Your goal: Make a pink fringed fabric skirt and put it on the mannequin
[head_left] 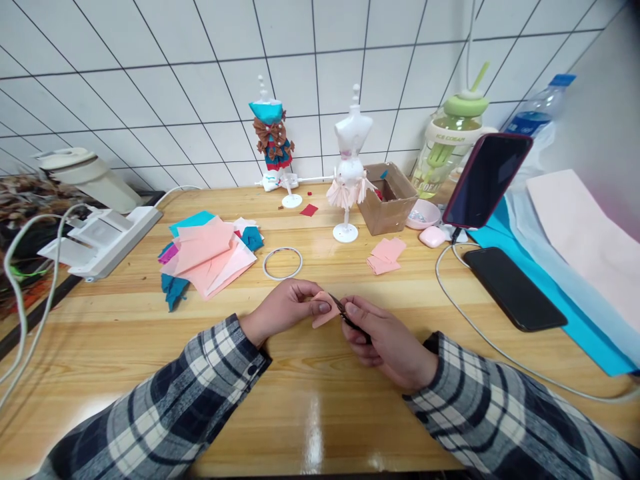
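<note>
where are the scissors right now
In the head view, a little below and right of centre, the scissors are in the right hand, with their blades at the small pink piece held by the left hand.

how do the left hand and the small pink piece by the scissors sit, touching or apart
Touching: the head view shows the left hand pinching the small pink piece, thumb pressed over it.
</note>
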Available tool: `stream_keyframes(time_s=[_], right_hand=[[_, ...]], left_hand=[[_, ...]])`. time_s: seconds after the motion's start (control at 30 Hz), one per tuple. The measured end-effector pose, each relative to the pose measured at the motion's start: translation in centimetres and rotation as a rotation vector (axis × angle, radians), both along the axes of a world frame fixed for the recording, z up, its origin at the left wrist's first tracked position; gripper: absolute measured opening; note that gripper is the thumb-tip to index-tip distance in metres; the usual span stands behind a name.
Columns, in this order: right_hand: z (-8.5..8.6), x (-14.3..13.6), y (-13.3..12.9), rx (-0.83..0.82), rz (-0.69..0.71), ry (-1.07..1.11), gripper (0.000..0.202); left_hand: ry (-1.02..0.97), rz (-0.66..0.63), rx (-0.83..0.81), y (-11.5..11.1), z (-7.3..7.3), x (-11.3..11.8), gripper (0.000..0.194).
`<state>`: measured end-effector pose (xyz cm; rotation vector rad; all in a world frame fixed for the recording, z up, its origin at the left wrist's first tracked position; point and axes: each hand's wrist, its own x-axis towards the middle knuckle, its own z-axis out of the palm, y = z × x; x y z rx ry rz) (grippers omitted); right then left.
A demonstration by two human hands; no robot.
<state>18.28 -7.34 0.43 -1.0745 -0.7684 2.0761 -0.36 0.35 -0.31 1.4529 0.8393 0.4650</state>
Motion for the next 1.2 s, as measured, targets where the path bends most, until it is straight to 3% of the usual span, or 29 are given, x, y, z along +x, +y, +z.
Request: stream_keyframes(time_s=[0.27,0.57,0.73,0.9,1.2], right_hand=[[-0.1,0.4,0.2,-0.036,0.042,0.032,0.026],[-0.4,1.1,0.7,-0.021,0.108,0.036,0.024],[-0.2,1.5,1.0,0.033,0.096,-0.028,0.025],[-0.4,1.5,1.1,0.011,0.126,-0.005,0.026],[-0.4,1.3,1.1,0.035,0.13,-0.049,0.028]], left_hand=[[-0.017,0.058,-0.006,-0.1,-0.4,-0.2,0.026],[0.018,-0.038,-0.024,0.2,-0.2,-0.3,0.025],[0.051,0.059,-0.011,-0.1,-0.1,-0.1,0.024],[0.02,0.029,-0.008,-0.3,-0.2,0.1,0.021],[0.082,-0.082,0.185,-0.1,-0.2,-0.1,0.021]])
